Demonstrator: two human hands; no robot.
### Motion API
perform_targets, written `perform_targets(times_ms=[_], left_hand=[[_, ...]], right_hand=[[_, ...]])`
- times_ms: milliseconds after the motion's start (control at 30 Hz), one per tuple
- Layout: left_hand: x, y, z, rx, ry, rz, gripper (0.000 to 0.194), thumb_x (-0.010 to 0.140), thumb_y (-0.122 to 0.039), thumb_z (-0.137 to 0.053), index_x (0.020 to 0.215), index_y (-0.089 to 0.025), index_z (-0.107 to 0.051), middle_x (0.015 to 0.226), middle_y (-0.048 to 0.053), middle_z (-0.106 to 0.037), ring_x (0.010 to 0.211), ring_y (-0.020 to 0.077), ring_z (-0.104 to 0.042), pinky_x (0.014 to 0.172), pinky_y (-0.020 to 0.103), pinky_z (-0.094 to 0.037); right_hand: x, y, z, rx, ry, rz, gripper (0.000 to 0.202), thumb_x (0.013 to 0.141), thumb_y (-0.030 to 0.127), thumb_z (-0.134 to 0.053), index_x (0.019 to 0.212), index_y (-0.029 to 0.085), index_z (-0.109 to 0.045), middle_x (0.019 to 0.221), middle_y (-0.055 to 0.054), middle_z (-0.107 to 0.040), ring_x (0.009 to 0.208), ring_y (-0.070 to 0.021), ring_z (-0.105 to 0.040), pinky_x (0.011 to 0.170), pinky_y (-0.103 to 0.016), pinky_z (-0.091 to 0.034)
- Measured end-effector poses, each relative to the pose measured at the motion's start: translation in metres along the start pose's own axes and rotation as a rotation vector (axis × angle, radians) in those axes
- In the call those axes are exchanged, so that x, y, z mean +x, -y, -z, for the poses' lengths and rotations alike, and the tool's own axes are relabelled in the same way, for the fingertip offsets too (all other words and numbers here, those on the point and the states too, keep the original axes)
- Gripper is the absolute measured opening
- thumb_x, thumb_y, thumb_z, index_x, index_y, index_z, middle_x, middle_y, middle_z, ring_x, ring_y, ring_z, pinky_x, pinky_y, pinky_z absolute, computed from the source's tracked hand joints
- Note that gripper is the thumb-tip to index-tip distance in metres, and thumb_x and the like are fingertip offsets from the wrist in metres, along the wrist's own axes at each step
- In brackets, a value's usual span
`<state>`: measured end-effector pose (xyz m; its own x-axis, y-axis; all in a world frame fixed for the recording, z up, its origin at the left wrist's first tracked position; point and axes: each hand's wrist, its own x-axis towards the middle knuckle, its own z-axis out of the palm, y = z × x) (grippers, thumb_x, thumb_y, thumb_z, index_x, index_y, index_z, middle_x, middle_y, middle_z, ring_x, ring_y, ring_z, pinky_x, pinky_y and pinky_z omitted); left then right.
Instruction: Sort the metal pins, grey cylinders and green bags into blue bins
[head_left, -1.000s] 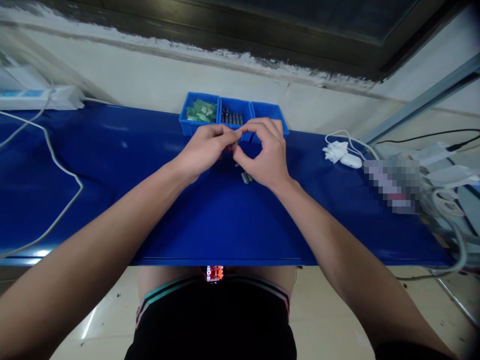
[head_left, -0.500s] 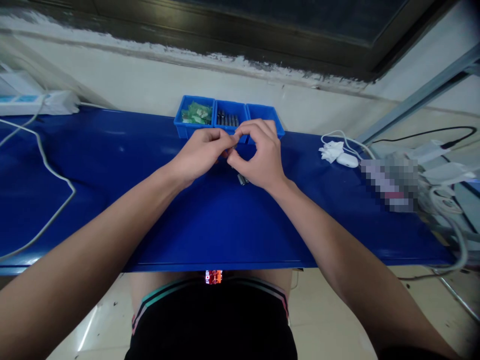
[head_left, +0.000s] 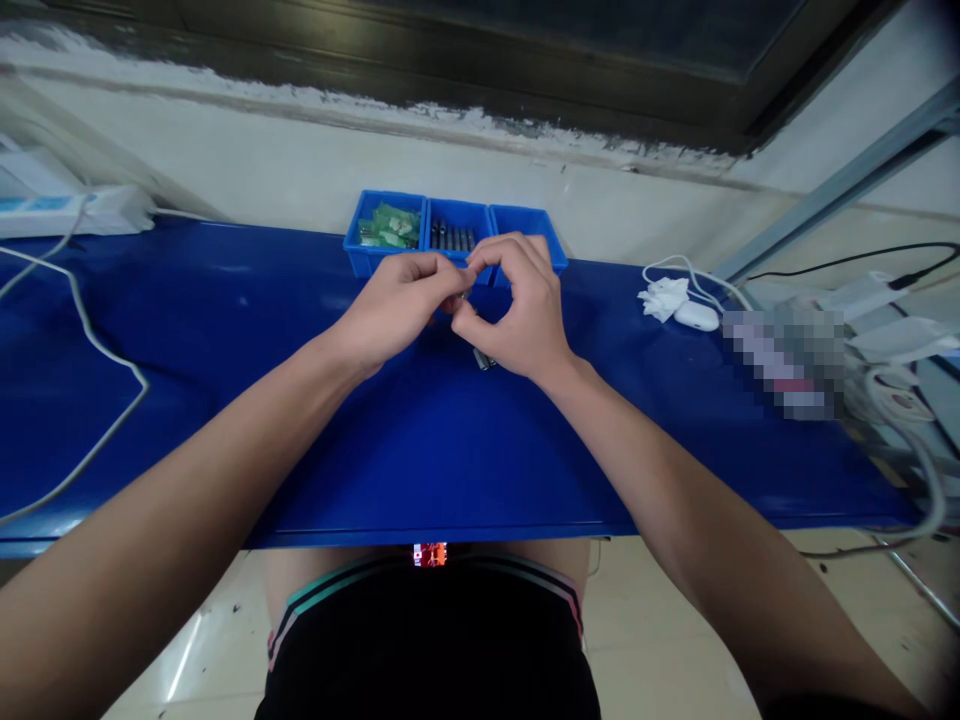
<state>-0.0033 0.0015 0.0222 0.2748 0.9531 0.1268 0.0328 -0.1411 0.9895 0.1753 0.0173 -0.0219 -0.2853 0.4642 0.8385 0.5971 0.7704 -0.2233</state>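
My left hand (head_left: 405,305) and my right hand (head_left: 517,300) meet above the blue table, fingertips pinched together. Between them is a small item, mostly covered by the fingers, whose kind I cannot make out. Just below my right hand a small grey metallic piece (head_left: 482,360) shows, partly hidden by the hand. Behind the hands stand three blue bins side by side. The left bin (head_left: 367,262) holds small green packets (head_left: 391,226); in the middle bin (head_left: 459,210) lie several dark grey cylindrical pieces (head_left: 452,237). My right hand partly covers the right bin (head_left: 553,245).
On the blue table (head_left: 450,450), a white cable (head_left: 97,330) and a power strip (head_left: 82,213) lie at the left. To the right are a crumpled white tissue (head_left: 664,299), a white case (head_left: 696,317) and more cables. A wall rises behind the bins.
Both hands stay together in nearly the same pose, with only slight finger movement. The view has shifted a little.
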Motion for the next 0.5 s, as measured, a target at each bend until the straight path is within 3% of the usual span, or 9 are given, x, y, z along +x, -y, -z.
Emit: perform_targets(times_ms=[200, 500], left_hand=[[0.0007, 0.0044, 0.0041, 0.004, 0.043, 0.01, 0.028, 0.088, -0.025, -0.074, 0.066, -0.018, -0.06, 0.073, 0.0, -0.058, 0.067, 0.0119, -0.049, 0.064, 0.027, -0.043], [0.0003, 0.003, 0.002, -0.019, 0.04, 0.055, 0.018, 0.086, -0.023, -0.074, 0.071, -0.018, -0.065, 0.073, 0.0, -0.06, 0.069, 0.0121, -0.054, 0.066, 0.025, -0.046]], right_hand=[[-0.0002, 0.001, 0.0002, 0.009, 0.01, 0.015, 0.024, 0.08, 0.025, -0.067, 0.101, 0.03, -0.057, 0.106, -0.003, -0.073, 0.109, -0.0322, -0.071, 0.108, -0.064, -0.052], [0.0004, 0.0035, 0.0007, 0.032, -0.022, 0.023, 0.028, 0.074, 0.024, -0.068, 0.099, 0.029, -0.057, 0.104, -0.004, -0.074, 0.104, -0.0316, -0.071, 0.104, -0.061, -0.053]])
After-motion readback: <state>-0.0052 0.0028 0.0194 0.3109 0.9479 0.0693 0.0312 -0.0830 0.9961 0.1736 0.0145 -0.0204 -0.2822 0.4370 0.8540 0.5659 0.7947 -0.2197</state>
